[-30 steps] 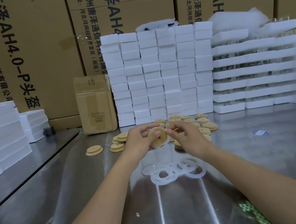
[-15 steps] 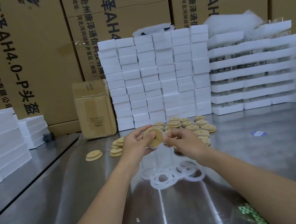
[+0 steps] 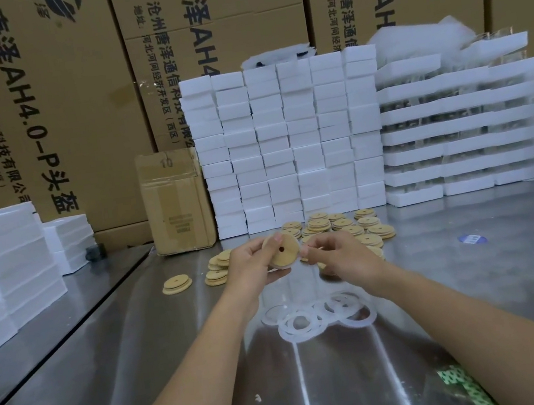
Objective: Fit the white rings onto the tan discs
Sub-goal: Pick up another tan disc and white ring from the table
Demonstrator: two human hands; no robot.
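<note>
Up above the desk [image 3: 117, 370], the left hand [image 3: 250, 265] is gripping a tan disc [image 3: 281, 252], its fingers curling round the left and lower rim and the thumb lying over the top, so the flat face with its small centre hole is tilting toward the camera. A thin white edge is showing along the disc's lower rim. The right hand [image 3: 344, 256] is sitting just beside it, fingers curled, thumb and forefinger meeting at the disc's right rim; whether they are pinching anything there is not clear.

Loose white rings [image 3: 317, 318] are lying overlapped on the desk just near of both hands. More tan discs [image 3: 344, 227] are piling up just beyond the hands, with a smaller stack [image 3: 218, 268] to the left and a lone pair [image 3: 177, 284] further left.

Stacked white foam blocks [image 3: 288, 143] are standing at the far edge, a small cardboard box [image 3: 175, 198] touching their left side and foam trays [image 3: 455, 125] rising to their right.
</note>
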